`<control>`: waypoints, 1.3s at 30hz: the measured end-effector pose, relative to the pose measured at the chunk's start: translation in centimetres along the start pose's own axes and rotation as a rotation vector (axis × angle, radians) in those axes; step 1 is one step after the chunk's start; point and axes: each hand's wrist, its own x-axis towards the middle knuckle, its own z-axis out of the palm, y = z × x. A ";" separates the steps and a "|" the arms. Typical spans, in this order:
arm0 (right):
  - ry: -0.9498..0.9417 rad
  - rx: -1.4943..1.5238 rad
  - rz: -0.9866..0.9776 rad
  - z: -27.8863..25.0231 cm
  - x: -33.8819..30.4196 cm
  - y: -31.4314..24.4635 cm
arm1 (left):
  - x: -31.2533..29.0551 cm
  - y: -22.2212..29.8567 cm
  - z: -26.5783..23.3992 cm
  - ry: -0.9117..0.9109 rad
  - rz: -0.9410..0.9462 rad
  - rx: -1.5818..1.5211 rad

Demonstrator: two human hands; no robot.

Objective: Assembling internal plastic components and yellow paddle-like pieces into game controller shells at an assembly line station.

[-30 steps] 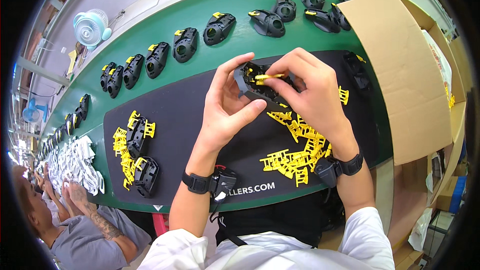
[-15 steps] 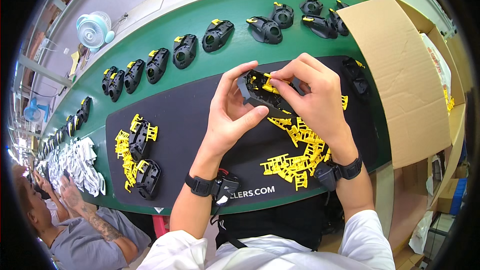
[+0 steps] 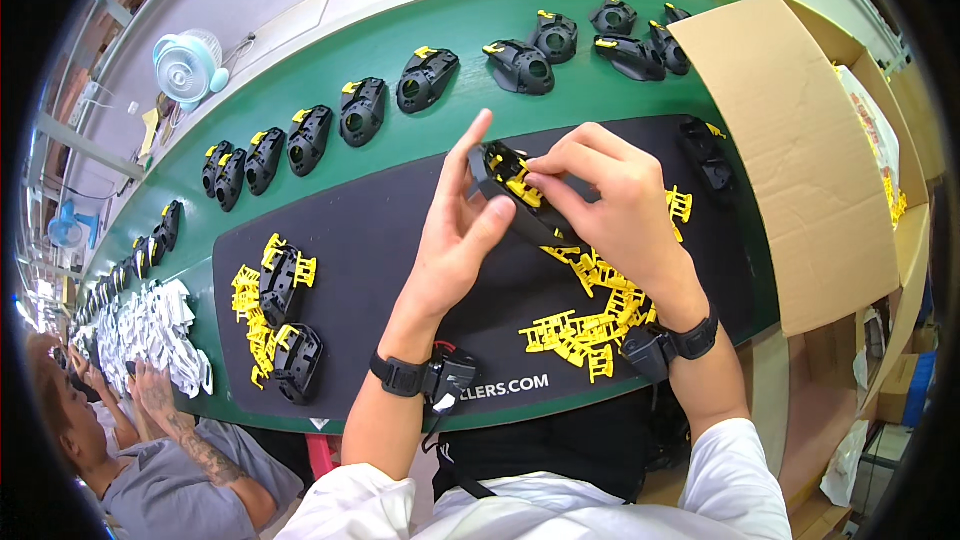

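My left hand (image 3: 445, 250) grips a black plastic shell (image 3: 548, 228) from its left side, thumb across the near edge and index finger stretched upward. The shell is tilted, its hollow side toward me. Inside it sits a yellow plastic clip (image 3: 524, 190), which the fingertips of my right hand (image 3: 625, 205) pinch at its right end; those fingers partly cover it. Below my right hand, a heap of loose yellow clips (image 3: 610, 315) lies on the black mat (image 3: 400, 200). Two more black shells with yellow clips, an upper one (image 3: 278, 280) and a lower one (image 3: 297, 365), rest beside a smaller yellow pile (image 3: 247, 290) at left.
Several black shells with yellow tabs (image 3: 362, 112) line the far side of the green table (image 3: 480, 15). A cardboard box (image 3: 790, 160) stands at right. A fan (image 3: 188, 68) is at far left. A person in grey (image 3: 190, 485) works near white parts (image 3: 160, 330).
The shell in my hands has turned steeper, and my left index finger has straightened upward. My right fingertips have shifted slightly left and down, deeper into the shell.
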 end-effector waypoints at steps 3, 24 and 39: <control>-0.036 0.143 0.246 -0.3 0.6 -0.6 | -0.2 0.3 0.2 0.021 -0.090 -0.128; -0.170 0.140 0.205 0.2 0.4 -1.2 | -0.2 0.0 0.2 0.098 -0.148 -0.025; -0.100 0.147 0.082 0.0 0.5 -0.9 | -0.1 0.5 0.5 0.093 -0.118 -0.092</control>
